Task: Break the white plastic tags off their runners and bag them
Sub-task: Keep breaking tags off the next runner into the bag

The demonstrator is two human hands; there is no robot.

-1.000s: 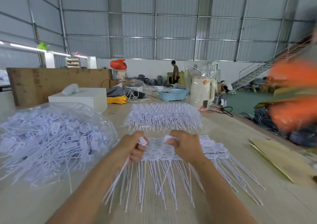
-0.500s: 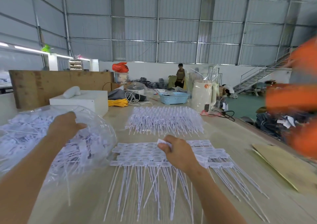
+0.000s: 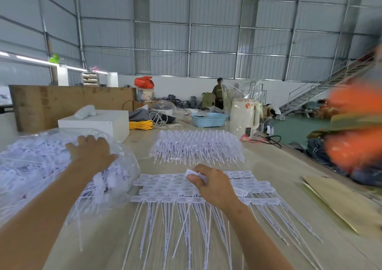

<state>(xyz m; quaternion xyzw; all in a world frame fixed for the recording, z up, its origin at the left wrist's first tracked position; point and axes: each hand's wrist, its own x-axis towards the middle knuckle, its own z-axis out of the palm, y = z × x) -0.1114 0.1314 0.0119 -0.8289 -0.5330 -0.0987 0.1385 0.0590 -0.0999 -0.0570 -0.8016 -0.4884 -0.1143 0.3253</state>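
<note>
A big metal-walled hall is seen, and in front a long pale wooden surface (image 3: 268,166) is spread with work. On the left of it a clear plastic bag (image 3: 128,166) is lying, bulging with loose white tags (image 3: 31,162). The left hand (image 3: 91,154) is laid flat on top of the bag, fingers spread and relaxed, nothing gripped. In the middle, rows of tags on their runners (image 3: 165,187) are set out, heads in overlapping bands and thin tails fanned toward the near edge. Over that sheet the right hand (image 3: 210,183) is held with fingers curled, and one white tag (image 3: 193,173) is pinched at its head between thumb and fingers, its tail hanging down across the rows. Farther back a second batch of tags (image 3: 196,145) is piled just beyond the first. Behind it a blue basket (image 3: 208,120), a white box (image 3: 99,123), a yellow coil of cord (image 3: 140,124) and a white cylinder (image 3: 242,116) are seen. A sheet of cardboard (image 3: 341,203) is lying at the right edge. An orange blur (image 3: 355,129) is caught at far right, too smeared to be made out. A person (image 3: 219,93) is standing at the back wall.
</note>
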